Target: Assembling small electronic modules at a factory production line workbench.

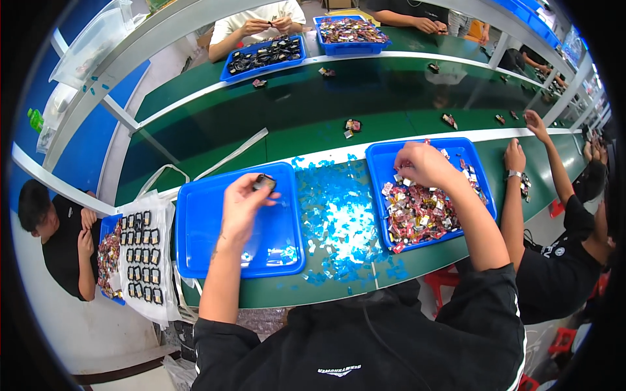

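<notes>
My left hand [240, 203] is closed on a small black-framed part [264, 183], held up by its edge above a blue tray [299, 251] on the left. That tray's floor is mostly bare blue plastic. To the right stands a second blue tray [484, 171], heaped with small red, white, black and gold pieces [420, 212]. Over the far side of this heap is my right hand [427, 164], its fingers bent down and drawn together. Whatever its fingertips pinch is hidden.
Shiny blue film scraps [342, 218] cover the green bench between the trays. Black-framed parts [142, 238] lie in rows on a white sheet at left. A conveyor [313, 98] with scattered parts runs behind a white rail. Co-workers sit across, left and right, one arm [513, 208] close beside my right tray.
</notes>
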Tool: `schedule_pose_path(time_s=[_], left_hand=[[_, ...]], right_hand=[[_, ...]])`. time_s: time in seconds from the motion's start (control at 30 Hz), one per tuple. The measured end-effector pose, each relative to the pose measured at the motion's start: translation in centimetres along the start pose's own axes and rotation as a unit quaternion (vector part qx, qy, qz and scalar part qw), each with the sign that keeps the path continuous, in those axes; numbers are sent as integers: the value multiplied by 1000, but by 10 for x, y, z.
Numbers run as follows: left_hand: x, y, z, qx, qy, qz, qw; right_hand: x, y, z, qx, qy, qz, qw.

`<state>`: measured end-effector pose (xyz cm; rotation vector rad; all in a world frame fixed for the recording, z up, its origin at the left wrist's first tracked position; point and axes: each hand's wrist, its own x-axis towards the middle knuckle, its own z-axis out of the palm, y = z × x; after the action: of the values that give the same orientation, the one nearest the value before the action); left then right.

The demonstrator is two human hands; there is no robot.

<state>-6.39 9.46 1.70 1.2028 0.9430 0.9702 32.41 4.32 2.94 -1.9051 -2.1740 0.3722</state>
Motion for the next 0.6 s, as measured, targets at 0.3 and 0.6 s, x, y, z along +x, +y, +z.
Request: schedule_pose_path(time_s=[0.3,0.6], left_hand=[[-16,-23,66,-172,-120,-107,972],[-22,-14,103,177,-186,120,959]], right_hand=[[-27,-7,4,79,97,-18,992],[-66,-92,2,342,105,-52,933]])
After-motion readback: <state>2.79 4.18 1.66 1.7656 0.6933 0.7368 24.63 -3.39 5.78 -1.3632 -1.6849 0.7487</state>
